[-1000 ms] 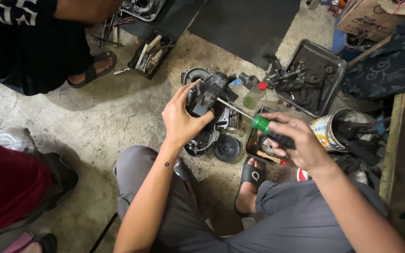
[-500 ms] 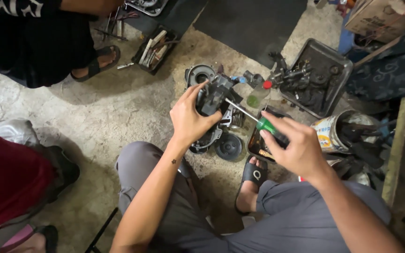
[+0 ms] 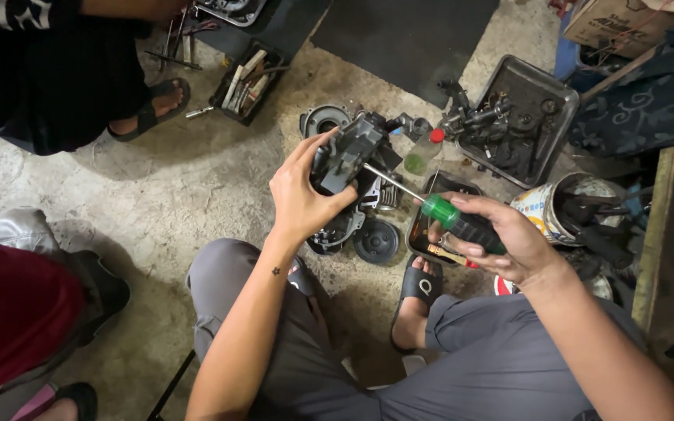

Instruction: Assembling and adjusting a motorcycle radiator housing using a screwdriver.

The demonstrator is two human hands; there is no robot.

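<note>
Repair workshop: tool tray point(image 3: 245, 82), engine parts point(image 3: 509, 117)

The floor point(image 3: 196, 179) was rough, stained grey concrete, lit unevenly from above with deep shadow toward the edges. A dark rubber mat point(image 3: 399, 39) lay flat at the top, and a wooden plank point(image 3: 653, 242) ran along the right side. A cardboard box point(image 3: 626, 23) sat in the far right corner.
</note>
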